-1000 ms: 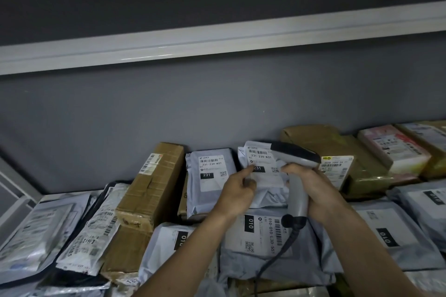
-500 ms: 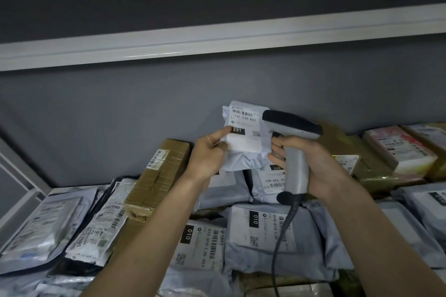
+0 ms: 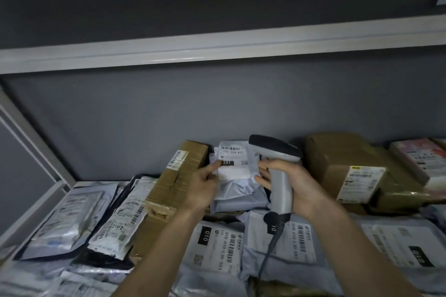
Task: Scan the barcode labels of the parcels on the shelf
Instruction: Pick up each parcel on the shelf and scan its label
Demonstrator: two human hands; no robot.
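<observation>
Head view: risk lies mainly in the hold on the small grey plastic mailer with the white "231" label. The left hand pinches its left edge, thumb tip on the label just beside the black "231" block, fingers curled behind. The right hand is clenched round the handle of the grey handheld barcode scanner, and its fingertips also touch the mailer's right edge. The mailer stands upright between the two hands, above the pile of grey mailers on the white metal shelf.

Judgement: the scanner head sits just right of the label and does not appear to face it, so a read could fail. The soft film is crumpled below the label; a crease or the thumb over the barcode would also block a read. The black scanner cable trails down from the handle over the "010" labelled mailers and could drag one. The brown cardboard box, just left of the left fingers, leans on the pile and could tip if knocked.

Against the earlier frames: half a second ago the mailer was held higher, against the grey wall; it now sits lower, near the pile. A second ago it lay among the parcels.
</observation>
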